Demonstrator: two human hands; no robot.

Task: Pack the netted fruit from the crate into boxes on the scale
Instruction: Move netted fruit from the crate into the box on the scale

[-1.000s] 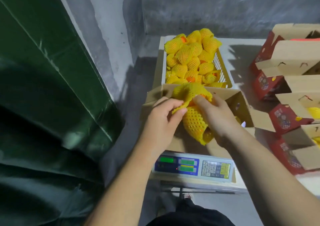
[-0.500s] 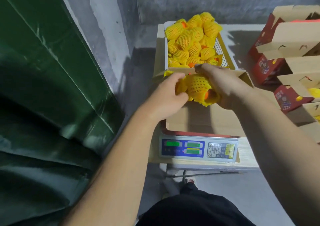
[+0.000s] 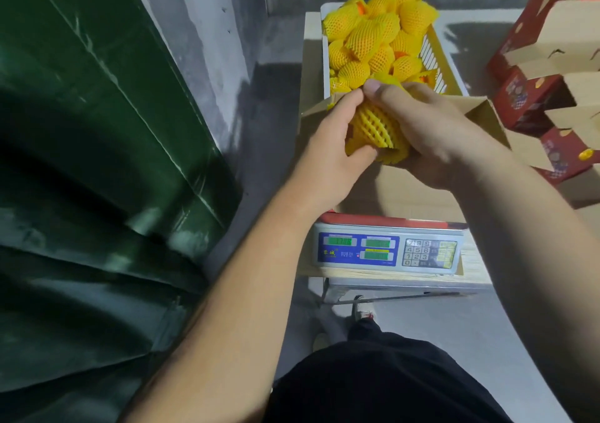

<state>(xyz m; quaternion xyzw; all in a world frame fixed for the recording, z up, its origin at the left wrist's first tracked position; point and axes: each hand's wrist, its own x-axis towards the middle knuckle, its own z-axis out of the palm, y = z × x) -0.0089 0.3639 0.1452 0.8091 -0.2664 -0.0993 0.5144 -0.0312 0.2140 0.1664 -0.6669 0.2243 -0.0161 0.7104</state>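
Above the scale (image 3: 388,252) at lower centre, the left hand (image 3: 328,149) and right hand (image 3: 435,130) both clasp one netted fruit (image 3: 373,130), now carried lower over the open box (image 3: 418,192), so placing looks imminent, while the crate (image 3: 436,49) beyond stays heaped.

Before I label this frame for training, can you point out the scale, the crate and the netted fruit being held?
scale (image 3: 388,249): head view, on its blue display panel.
crate (image 3: 449,75): head view, on its right wall.
netted fruit (image 3: 373,127): head view, on the yellow net between both hands.
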